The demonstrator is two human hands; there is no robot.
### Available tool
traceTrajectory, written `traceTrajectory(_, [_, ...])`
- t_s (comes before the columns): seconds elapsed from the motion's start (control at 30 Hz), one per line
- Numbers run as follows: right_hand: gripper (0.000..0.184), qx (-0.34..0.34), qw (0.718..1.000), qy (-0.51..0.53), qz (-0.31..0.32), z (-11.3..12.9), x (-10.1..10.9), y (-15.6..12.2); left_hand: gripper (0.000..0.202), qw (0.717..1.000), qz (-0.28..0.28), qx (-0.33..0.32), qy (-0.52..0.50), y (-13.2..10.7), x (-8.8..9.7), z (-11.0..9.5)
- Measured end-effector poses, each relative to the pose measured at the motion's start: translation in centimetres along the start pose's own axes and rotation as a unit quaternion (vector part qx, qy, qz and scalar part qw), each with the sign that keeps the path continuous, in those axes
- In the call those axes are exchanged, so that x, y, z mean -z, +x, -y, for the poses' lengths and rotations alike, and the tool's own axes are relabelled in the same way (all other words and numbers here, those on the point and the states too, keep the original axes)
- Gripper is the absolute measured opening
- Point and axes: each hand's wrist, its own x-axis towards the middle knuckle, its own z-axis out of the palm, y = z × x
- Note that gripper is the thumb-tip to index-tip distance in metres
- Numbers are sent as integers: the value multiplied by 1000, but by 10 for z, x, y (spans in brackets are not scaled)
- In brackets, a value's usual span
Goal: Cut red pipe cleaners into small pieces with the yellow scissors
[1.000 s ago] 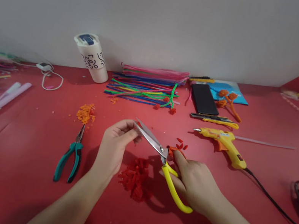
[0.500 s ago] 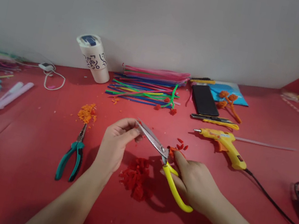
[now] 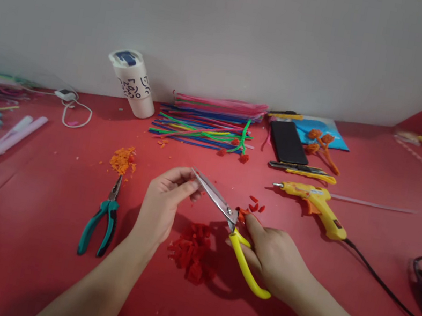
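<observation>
My right hand point(image 3: 273, 253) grips yellow-handled scissors point(image 3: 217, 198), whose blades point up and left. The blade tips reach my left hand point(image 3: 167, 194), where thumb and fingers are pinched together. Whatever sits in that pinch is too small and covered to make out. Below the blades lies a pile of red fuzzy pieces point(image 3: 194, 253) on the red table point(image 3: 50, 282). A few small red bits point(image 3: 255, 205) rest just beyond my right hand.
Teal-handled pliers point(image 3: 100, 225) and an orange heap of clippings point(image 3: 123, 160) lie left. Pipe cleaners point(image 3: 204, 124) and a white tumbler point(image 3: 134, 82) stand along the wall. A black phone point(image 3: 289, 142), a utility knife point(image 3: 302, 171) and a corded yellow glue gun point(image 3: 315, 201) lie right.
Almost nothing differs. Both hands and the scissors hold nearly the same position, and the view has shifted very slightly.
</observation>
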Motion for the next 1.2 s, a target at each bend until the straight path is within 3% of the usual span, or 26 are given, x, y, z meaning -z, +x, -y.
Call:
traceTrajectory(0.2, [36, -31, 999, 21, 1, -1, 0, 1, 6, 1000, -4, -1, 7, 0, 0, -1])
traceTrajectory(0.33, [31, -75, 983, 168, 15, 2, 7, 5, 8, 999, -1, 35, 7, -2, -3, -1])
traceTrajectory(0.4, [31, -90, 952, 292, 19, 6, 14, 7, 9, 997, 25, 77, 5, -4, -5, 0])
traceTrajectory(0.5, [28, -119, 877, 466, 9, 14, 21, 9, 9, 985, 87, 150, 0, -9, -11, 3])
traceTrajectory(0.57, [26, -138, 829, 542, -8, 18, 23, 10, 9, 974, 127, 189, -7, -13, -14, 6])
traceTrajectory(0.63, [24, -149, 805, 574, -32, 20, 23, 12, 8, 963, 161, 215, -14, -17, -17, 9])
traceTrajectory(0.87, [22, -173, 787, 591, -44, 20, 23, 12, 8, 944, 225, 241, 33, -23, -21, 10])
traceTrajectory(1.07, [11, -178, 786, 591, -35, 19, 20, 11, 13, 958, 169, 205, 108, -23, -24, 11])
traceTrajectory(1.2, [17, -156, 813, 560, -39, 17, 21, 10, 9, 962, 144, 203, 112, -22, -24, 13])
